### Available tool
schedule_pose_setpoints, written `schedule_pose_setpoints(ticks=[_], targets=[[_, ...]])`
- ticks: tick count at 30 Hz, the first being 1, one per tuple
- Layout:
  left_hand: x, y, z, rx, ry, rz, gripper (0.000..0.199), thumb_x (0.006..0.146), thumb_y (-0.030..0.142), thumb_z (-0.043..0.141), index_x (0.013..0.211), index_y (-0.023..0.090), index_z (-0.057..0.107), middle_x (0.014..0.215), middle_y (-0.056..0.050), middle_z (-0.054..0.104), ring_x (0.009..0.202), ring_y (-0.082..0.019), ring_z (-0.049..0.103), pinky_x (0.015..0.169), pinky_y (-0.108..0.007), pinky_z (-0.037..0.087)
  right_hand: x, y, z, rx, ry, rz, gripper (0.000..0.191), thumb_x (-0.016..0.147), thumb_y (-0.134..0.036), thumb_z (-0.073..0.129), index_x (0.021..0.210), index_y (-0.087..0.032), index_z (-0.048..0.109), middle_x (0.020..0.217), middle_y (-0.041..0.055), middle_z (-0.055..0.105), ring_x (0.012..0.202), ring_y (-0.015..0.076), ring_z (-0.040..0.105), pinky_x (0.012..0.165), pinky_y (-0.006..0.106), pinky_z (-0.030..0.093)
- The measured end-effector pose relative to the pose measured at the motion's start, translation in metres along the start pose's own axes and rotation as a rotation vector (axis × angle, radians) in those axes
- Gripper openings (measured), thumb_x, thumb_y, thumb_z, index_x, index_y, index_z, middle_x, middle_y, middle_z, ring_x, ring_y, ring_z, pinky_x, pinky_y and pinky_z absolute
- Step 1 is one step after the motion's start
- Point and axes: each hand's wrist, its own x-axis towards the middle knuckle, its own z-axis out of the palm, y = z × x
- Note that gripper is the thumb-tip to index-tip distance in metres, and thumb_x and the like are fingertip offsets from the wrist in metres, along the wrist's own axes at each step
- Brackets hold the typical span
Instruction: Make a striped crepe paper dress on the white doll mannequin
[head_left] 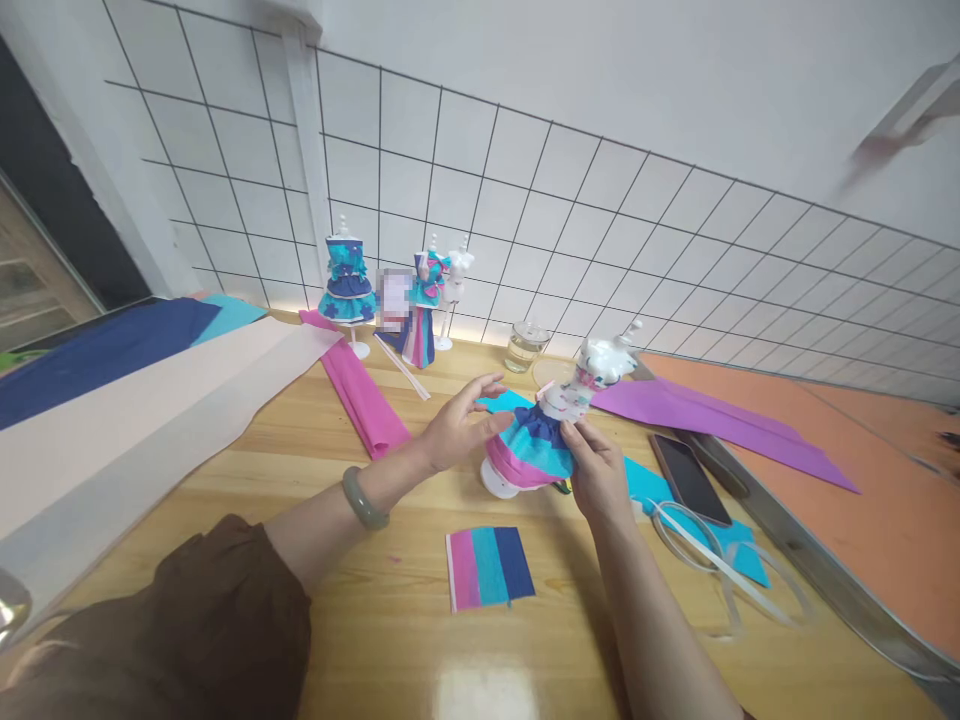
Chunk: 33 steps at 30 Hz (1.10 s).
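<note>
A small white dress form [606,362] leans to the right, wearing a gathered skirt [536,445] in navy, turquoise and pink bands. My right hand [600,470] grips the form at its waist, thumb near the skirt's top edge. Beside the skirt's left side is my left hand [466,425], fingers apart, its thumb close to the fabric; whether it touches cannot be made out. The form's white base [499,480] shows below the hem. On the wood in front lies a flat striped piece [491,567] in pink, turquoise and navy with a white edge.
Dressed mini forms [349,280] stand at the back by the wire grid, near a glass of liquid [526,345]. Pink paper [360,390] lies left, purple paper [727,425] right. A phone [690,478] and coiled white ribbon [712,555] rest on turquoise paper.
</note>
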Motion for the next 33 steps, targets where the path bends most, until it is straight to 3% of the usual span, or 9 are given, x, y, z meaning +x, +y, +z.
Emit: schedule_pose_setpoints(ticks=[6,10,15,18,21,23,26,30,33], targets=[[-0.010,0.016,0.006,0.376,-0.215,0.050,0.100,0.061,0.056,0.072,0.143,0.025,0.024,0.147,-0.012,0.031,0.135,-0.032,0.028,0.108,-0.046,0.025,-0.002,0.002,0.001,-0.014,-0.074,0.008,0.033,0.075,-0.041,0.068,0.104,-0.026,0.070,0.113,0.0030,0.068,0.114,0.0309,0.055,0.095,0.046,0.044],[-0.010,0.016,0.006,0.496,-0.218,0.038,0.100,0.061,0.059,0.069,0.143,0.024,0.025,0.147,-0.011,0.032,0.134,-0.032,0.028,0.108,-0.046,0.026,-0.006,-0.001,0.006,0.011,-0.112,0.019,0.031,0.076,-0.039,0.067,0.105,-0.026,0.070,0.108,0.0026,0.070,0.118,0.0289,0.053,0.099,0.045,0.040],[-0.010,0.011,0.004,0.480,-0.223,0.071,0.098,0.061,0.055,0.072,0.143,0.024,0.026,0.147,-0.010,0.032,0.135,-0.031,0.027,0.110,-0.044,0.023,-0.006,-0.003,0.008,0.032,-0.102,0.030,0.033,0.076,-0.038,0.068,0.106,-0.025,0.069,0.107,0.0029,0.070,0.120,0.0286,0.051,0.101,0.045,0.039],[-0.009,0.005,0.004,0.365,-0.177,0.054,0.094,0.063,0.051,0.072,0.142,0.026,0.028,0.146,-0.011,0.034,0.135,-0.031,0.027,0.109,-0.044,0.023,-0.003,-0.002,0.006,0.081,-0.059,0.067,0.033,0.074,-0.039,0.069,0.103,-0.024,0.070,0.105,0.0035,0.071,0.115,0.0293,0.055,0.097,0.045,0.044],[-0.005,-0.004,0.004,0.151,-0.059,-0.030,0.076,0.075,0.048,0.063,0.139,0.023,0.032,0.140,-0.014,0.041,0.131,-0.027,0.035,0.105,-0.041,0.029,0.001,-0.002,0.003,0.142,0.006,0.101,0.032,0.070,-0.040,0.072,0.098,-0.022,0.072,0.105,0.0050,0.071,0.109,0.0295,0.060,0.092,0.043,0.048],[-0.002,-0.010,0.005,0.000,0.071,-0.143,0.063,0.081,0.048,0.055,0.135,0.020,0.036,0.129,-0.014,0.050,0.119,-0.023,0.048,0.098,-0.037,0.037,0.004,-0.003,0.001,0.182,0.067,0.095,0.034,0.069,-0.040,0.073,0.097,-0.020,0.072,0.106,0.0062,0.071,0.108,0.0287,0.060,0.093,0.043,0.047],[0.002,-0.013,0.005,-0.196,0.224,-0.372,0.050,0.082,0.050,0.053,0.120,0.017,0.048,0.098,-0.010,0.063,0.086,-0.017,0.062,0.076,-0.029,0.047,0.008,-0.003,0.000,0.238,0.164,0.078,0.036,0.067,-0.039,0.074,0.097,-0.019,0.072,0.108,0.0065,0.070,0.110,0.0271,0.059,0.097,0.043,0.045],[0.000,-0.005,0.007,-0.518,0.063,-0.546,0.040,0.079,0.048,0.059,0.101,0.015,0.053,0.079,-0.008,0.065,0.067,-0.015,0.063,0.063,-0.027,0.048,0.012,0.000,0.000,0.279,0.222,0.068,0.037,0.067,-0.038,0.074,0.099,-0.019,0.071,0.110,0.0061,0.069,0.111,0.0258,0.059,0.099,0.043,0.043],[-0.003,0.006,0.012,-0.651,-0.019,-0.557,0.051,0.074,0.037,0.069,0.116,0.017,0.047,0.085,-0.008,0.066,0.070,-0.015,0.065,0.067,-0.029,0.050,0.012,0.004,0.001,0.283,0.214,0.063,0.037,0.068,-0.038,0.074,0.100,-0.019,0.071,0.111,0.0063,0.069,0.112,0.0257,0.058,0.099,0.042,0.044]])
